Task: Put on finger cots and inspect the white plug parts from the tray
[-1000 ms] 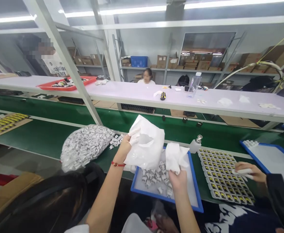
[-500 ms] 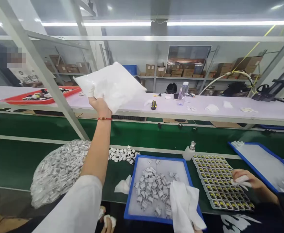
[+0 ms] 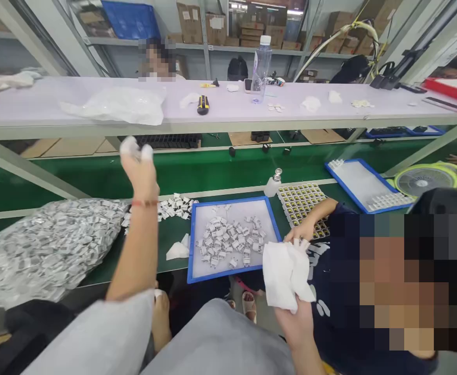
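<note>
At ten o'clock, a white plastic bag [image 3: 129, 105] rests on the shelf [image 3: 234, 110], presumably out of your way; beneath, your half-open left hand [image 3: 139, 172] grips nothing visible. At six, a blue-rimmed tray [image 3: 191, 240] likely corrals loose plastic housings [image 3: 217, 229]. At five, your right hand [image 3: 296, 320] clasps white wipes [image 3: 285, 272]. Lettering: none legible.

At five o'clock, the white cloth [image 3: 285, 273] hides most fingers of the right hand [image 3: 297, 319], and the right forearm [image 3: 308, 354] runs off the bottom edge. Toward nine, white covers [image 3: 147, 152] conceal fingertips of the left hand [image 3: 140, 174]. Between eight and nine, the left edge crops the clear bag [image 3: 52, 250]. Near three, a co-worker's arm [image 3: 322, 211] partly hides the cell tray [image 3: 296, 192].
</note>
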Demonstrator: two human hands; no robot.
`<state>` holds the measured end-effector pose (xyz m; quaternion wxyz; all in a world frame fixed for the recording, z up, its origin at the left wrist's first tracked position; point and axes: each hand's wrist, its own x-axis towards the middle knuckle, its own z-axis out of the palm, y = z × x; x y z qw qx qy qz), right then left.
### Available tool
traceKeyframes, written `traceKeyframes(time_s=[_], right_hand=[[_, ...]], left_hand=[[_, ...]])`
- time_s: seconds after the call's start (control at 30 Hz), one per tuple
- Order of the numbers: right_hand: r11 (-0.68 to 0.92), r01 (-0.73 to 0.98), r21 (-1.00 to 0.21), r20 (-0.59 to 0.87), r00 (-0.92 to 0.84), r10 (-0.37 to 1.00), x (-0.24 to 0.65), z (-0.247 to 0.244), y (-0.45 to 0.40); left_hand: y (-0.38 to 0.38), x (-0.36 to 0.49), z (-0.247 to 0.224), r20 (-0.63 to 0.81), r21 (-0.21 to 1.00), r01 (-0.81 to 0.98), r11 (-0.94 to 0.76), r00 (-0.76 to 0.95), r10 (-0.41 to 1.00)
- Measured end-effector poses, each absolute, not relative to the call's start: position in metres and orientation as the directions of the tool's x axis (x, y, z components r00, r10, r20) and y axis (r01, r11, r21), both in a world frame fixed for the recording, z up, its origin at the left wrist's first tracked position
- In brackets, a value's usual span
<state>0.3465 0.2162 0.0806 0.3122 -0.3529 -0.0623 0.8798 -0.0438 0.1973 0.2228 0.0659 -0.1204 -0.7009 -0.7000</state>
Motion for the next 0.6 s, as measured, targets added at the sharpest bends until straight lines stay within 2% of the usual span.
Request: traceKeyframes(time_s=[0.07, 0.17, 0.23, 0.27, 0.3, 0.33, 0.37, 0.4, 0.47, 0.6], right_hand=[[-0.779, -0.523, -0.346, -0.605, -0.509, 0.612, 0.34, 0.087, 0.216], [-0.635, -0.529, -0.563, -0.562, -0.318, 0.763, 0.324, 0.087, 0.216], [-0.486, -0.39, -0.782, -0.421, -0.243, 0.874, 0.312, 0.087, 0.215], [-0.376, -0.248, -0.893, -0.3, -0.296, 0.907, 0.306, 0.087, 0.212], [-0.22, -0.092, -0.971, -0.165, -0.407, 0.899, 0.302, 0.087, 0.209], [-0.041, 0.035, -0.999, -0.053, -0.537, 0.842, 0.298, 0.088, 0.205], [0.127, 0.106, -0.986, 0.028, -0.648, 0.761, 0.294, 0.088, 0.201], [0.252, 0.128, -0.959, 0.084, -0.722, 0.687, 0.292, 0.088, 0.196], [0.36, 0.116, -0.926, 0.142, -0.774, 0.616, 0.29, 0.087, 0.186], [0.455, 0.076, -0.887, 0.199, -0.826, 0.527, 0.294, 0.081, 0.175]], left_hand=[[0.18, 0.037, 0.184, 0.168, 0.986, 0.163, -0.039, -0.955, 0.246], [0.154, 0.143, 0.126, -0.246, 0.965, -0.253, 0.066, -0.792, 0.559], [0.142, 0.186, 0.099, -0.419, 0.856, -0.515, 0.043, -0.643, 0.641], [0.137, 0.198, 0.089, -0.515, 0.698, -0.716, -0.027, -0.527, 0.676], [0.133, 0.204, 0.083, -0.522, 0.554, -0.825, -0.11, -0.447, 0.727], [0.128, 0.206, 0.078, -0.476, 0.402, -0.895, -0.195, -0.386, 0.79], [0.123, 0.205, 0.076, -0.388, 0.275, -0.924, -0.267, -0.36, 0.848], [0.119, 0.202, 0.075, -0.282, 0.198, -0.926, -0.322, -0.369, 0.886], [0.108, 0.196, 0.075, -0.122, 0.125, -0.911, -0.392, -0.407, 0.905], [0.087, 0.193, 0.078, -0.048, 0.133, -0.882, -0.451, -0.46, 0.886]])
